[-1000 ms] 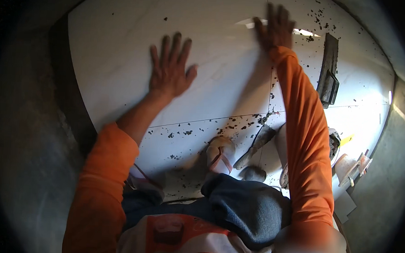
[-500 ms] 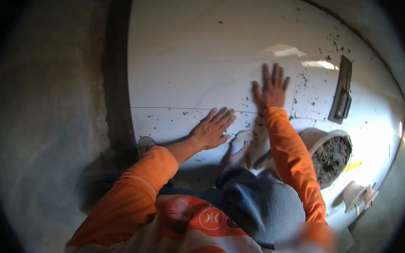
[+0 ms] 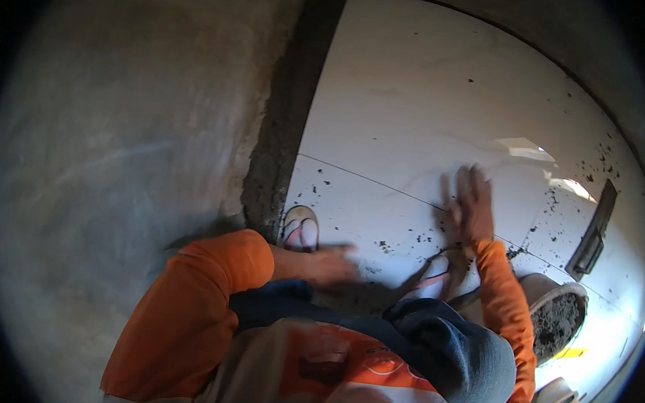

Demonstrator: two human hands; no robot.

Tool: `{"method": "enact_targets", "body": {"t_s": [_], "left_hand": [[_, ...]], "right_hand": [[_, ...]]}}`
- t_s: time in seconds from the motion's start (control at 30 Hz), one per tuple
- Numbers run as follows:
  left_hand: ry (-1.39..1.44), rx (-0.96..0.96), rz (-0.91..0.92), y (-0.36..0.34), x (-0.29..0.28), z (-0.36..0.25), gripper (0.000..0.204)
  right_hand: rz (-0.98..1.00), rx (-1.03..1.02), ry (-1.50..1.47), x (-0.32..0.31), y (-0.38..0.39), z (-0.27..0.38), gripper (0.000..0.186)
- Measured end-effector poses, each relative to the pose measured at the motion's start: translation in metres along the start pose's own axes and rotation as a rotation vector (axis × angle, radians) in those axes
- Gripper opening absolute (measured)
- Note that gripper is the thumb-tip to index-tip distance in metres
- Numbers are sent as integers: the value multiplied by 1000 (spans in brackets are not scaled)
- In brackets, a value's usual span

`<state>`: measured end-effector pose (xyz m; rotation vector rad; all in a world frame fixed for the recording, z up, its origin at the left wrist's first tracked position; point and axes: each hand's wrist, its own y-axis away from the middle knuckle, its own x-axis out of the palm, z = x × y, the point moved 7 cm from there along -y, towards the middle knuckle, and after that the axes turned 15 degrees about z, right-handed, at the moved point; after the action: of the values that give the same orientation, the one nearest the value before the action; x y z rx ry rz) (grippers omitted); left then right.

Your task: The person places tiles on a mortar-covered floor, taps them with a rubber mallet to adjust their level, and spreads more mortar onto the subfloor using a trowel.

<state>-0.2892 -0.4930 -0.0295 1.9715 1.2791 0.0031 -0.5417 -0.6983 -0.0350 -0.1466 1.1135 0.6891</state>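
My right hand (image 3: pixel 474 206) is over the large white floor tile (image 3: pixel 415 111), close to the joint with the nearer tiles. Its fingers are stretched out and it holds nothing; whether the palm presses the tile cannot be made out. My left hand (image 3: pixel 330 266) is smeared by motion just beyond my lap, beside my left sandalled foot (image 3: pixel 301 228), and its fingers do not show clearly. My right foot (image 3: pixel 433 273) stands on the tiles between the two hands. Dark mortar crumbs (image 3: pixel 383 246) dot the tiles.
A flat trowel (image 3: pixel 593 234) with a raised handle lies at the right. Nearer me stands a bucket (image 3: pixel 548 286) of grey mortar, with a yellow object (image 3: pixel 571 353) and a pale container (image 3: pixel 554 400) beyond it. Left of the tiles run a dark mortar strip (image 3: pixel 279 119) and grey concrete (image 3: pixel 135 155).
My view has turned left, so the tiles sit farther right. My left hand has left the tile and come back toward my body. My right hand has moved nearer to the joint.
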Motion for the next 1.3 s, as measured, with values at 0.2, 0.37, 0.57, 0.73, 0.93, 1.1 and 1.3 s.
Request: {"method": "enact_targets", "body": {"t_s": [0.2,0.37,0.57,0.73,0.93,1.1,1.3], "left_hand": [[284,-322,168,79,-79,10,42],[145,-653,-282,192,-109,89,41],[-61,-809,-573,170,-97,156,57],[13,-641,-668,114,-78,183,70],[137,-1020,-1285,185,-85,223,62],[35,-606,-1679,212,-207,244,51],[6,-535,-1170,132,-278,292,52]], "right_hand": [[-39,132,99,34,-79,45,67],[576,-822,-266,120,-42,237,52],[-149,-96,-166,-34,-150,43,59],[-141,108,293,-142,-181,-67,56],[-212,702,392,3,-203,-5,67],[134,-355,-187,133,-179,239,59],[-642,48,-236,-137,-205,109,52]]}}
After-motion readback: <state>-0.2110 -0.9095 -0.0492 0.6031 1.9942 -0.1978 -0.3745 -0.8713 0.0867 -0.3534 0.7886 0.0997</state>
